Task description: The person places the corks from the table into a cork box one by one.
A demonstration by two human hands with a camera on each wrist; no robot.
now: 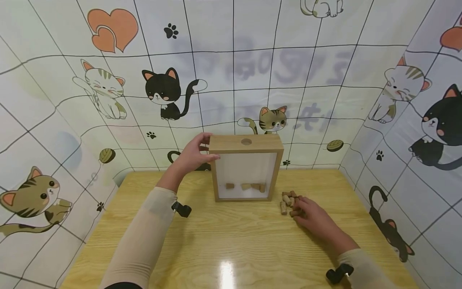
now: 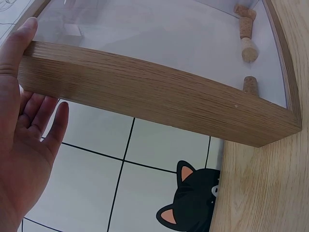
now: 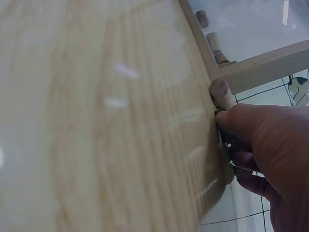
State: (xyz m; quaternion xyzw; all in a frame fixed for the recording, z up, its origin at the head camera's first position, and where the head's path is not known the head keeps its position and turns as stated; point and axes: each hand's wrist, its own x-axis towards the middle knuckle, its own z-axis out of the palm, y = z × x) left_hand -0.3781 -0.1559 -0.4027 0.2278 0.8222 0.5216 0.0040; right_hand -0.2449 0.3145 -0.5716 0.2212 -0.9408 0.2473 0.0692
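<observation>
White wall covering (image 1: 216,36), printed with black grid lines and cartoon cats, is spread behind and on both sides of the workspace. Before it is set a pale yellow wood-grain table (image 1: 223,237), by whose surface a bright patch of light is reflected. Near the table's far edge an upright, shallow rectangular box (image 1: 231,147) with a light-brown wooden frame is stood, fronted by a clear panel (image 1: 245,168) and pierced on top by a round hole (image 1: 246,141). The box's upper left corner is gripped by the left hand (image 1: 193,154), the thumb being laid on the front edge and the fingers placed behind. By the right hand (image 1: 317,218), a loose pile of small tan cylindrical corks (image 1: 283,208) is touched on the table, just right of the box; whether one is pinched cannot be told, since the fingertips are partly hidden. Four similar corks inside the box (image 1: 229,186) are seen along its floor: three are grouped toward the right, and one is set apart toward the left.
</observation>
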